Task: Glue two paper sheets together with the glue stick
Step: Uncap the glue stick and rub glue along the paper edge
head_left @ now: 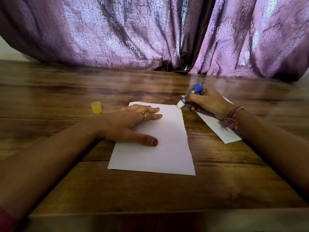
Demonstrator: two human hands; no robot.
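So the right hand (pixel 207 102) is wrapped around the blue glue stick (pixel 190 96), fingers curled tight on the barrel, with the white tip tilted down and touching the far right corner of the bigger paper sheet (pixel 160 148). The left hand (pixel 132 124) lies flat with fingers spread, pressing down on the left part of that sheet to pin it in place.

That sheet lies roughly in the middle of the tabletop (pixel 66 91), its right edge looking torn. The second paper sheet (pixel 217 129) lies at an angle toward the right edge of the tabletop, partly under the right wrist and not touching the first one as far as I can tell. The yellow cap (pixel 96 107) is off and standing by itself to the left, just beyond the left hand.

Progress-wise I'd say this is early: cap's off, the stick is at the corner, but I can't see any glue streaks on the paper, so the spreading looks barely begun. Left to do: run glue over the sheet, lay the other one on top, press it down.
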